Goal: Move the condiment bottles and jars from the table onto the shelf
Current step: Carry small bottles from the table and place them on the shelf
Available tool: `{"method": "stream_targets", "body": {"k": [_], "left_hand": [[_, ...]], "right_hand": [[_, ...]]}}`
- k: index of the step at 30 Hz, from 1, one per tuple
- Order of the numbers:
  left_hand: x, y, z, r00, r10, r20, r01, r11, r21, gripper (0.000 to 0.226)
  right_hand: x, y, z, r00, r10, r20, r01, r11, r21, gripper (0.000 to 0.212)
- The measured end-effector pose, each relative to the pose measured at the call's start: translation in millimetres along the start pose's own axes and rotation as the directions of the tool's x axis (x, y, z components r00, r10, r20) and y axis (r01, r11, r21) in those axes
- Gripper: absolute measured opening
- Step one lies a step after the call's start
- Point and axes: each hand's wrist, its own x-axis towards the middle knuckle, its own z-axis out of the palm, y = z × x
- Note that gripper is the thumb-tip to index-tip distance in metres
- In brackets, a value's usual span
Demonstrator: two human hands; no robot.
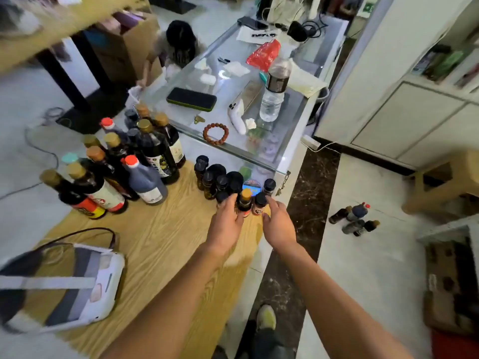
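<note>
Several small dark jars and bottles (220,181) stand in a cluster at the far right corner of the wooden table (160,239). Nearest me are an orange-capped bottle (245,201) and a black-capped jar (260,203). My left hand (227,221) reaches to the cluster, fingers straight, thumb beside the orange-capped bottle. My right hand (278,222) is spread just right of the black-capped jar, gripping nothing. Several tall sauce bottles (145,161) stand in a group on the table's far left.
A glass counter (290,141) beyond the table holds a water bottle (274,92), a phone (191,99) and a bead bracelet (216,134). A bag (64,286) lies on the table near left. Three or so bottles (355,219) stand on the floor by white shelving (404,99). A person (176,45) crouches behind.
</note>
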Motion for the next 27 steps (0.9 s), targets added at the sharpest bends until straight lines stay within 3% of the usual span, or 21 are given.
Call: {"method": "stream_targets", "body": {"k": [4, 9, 15, 21, 27], "left_hand": [[21, 4, 18, 0.996, -0.091, -0.006, 0.091, 0.991, 0.098, 0.064], [33, 1, 29, 0.994, -0.099, -0.043, 0.104, 0.983, 0.148, 0.067], [46, 5, 37, 0.99, -0.095, -0.103, 0.113, 0.977, 0.18, 0.048], [46, 7, 44, 0.984, -0.141, -0.11, 0.159, 0.971, 0.178, 0.029], [41, 3, 44, 0.959, -0.252, -0.129, 0.26, 0.964, 0.048, 0.028]], "right_hand": [[29, 13, 4, 0.996, 0.035, 0.081, -0.033, 0.999, -0.021, 0.061], [55, 34, 11, 0.985, -0.023, 0.17, 0.027, 0.999, -0.021, 0.062], [68, 39, 12, 0.983, -0.138, 0.125, 0.136, 0.99, 0.026, 0.055], [69, 45, 8, 0.976, -0.134, 0.169, 0.114, 0.986, 0.124, 0.038], [58, 50, 5, 0.97, -0.139, 0.199, 0.078, 0.955, 0.287, 0.032]]}}
